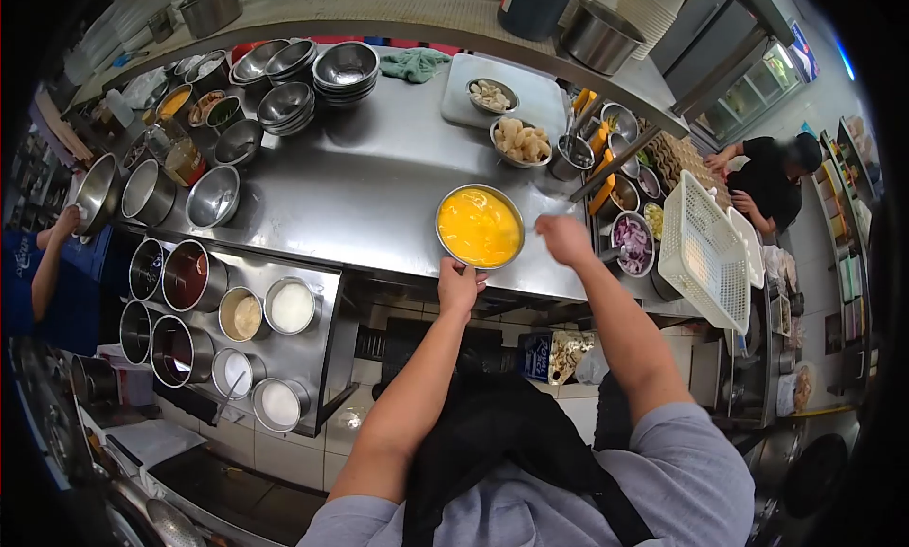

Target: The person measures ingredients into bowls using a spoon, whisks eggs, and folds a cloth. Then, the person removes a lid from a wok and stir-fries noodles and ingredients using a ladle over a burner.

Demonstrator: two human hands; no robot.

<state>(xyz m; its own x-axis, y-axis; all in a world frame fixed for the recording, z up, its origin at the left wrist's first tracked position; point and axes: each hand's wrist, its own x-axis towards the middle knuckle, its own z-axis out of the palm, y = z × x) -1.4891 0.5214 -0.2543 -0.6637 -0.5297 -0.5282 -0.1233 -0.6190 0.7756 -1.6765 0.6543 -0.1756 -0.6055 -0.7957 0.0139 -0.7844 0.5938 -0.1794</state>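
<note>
A round metal bowl of bright yellow beaten egg (pixel 476 227) stands near the front edge of the steel counter. At the bowl's near side, the fingers of my left hand (pixel 460 288) are closed on its rim. My right hand (pixel 565 241) is just right of the bowl, curled into a fist. Whatever it may grip cannot be made out; a faint smear shows over the egg on that side. Behind the bowl are a bowl of pale chunks (pixel 521 141) and a smaller bowl of pale pieces (pixel 492 96), the latter on a white cutting board (pixel 458 107).
Stacked metal bowls (pixel 346 69) sit at the back left. Pots of sauces and powders (pixel 194 274) fill a lower steel surface. To the right are a bowl of sliced purple onion (pixel 632 244) and a white plastic basket (pixel 705 254). One person (pixel 781 173) works at right, another (pixel 47 273) at left.
</note>
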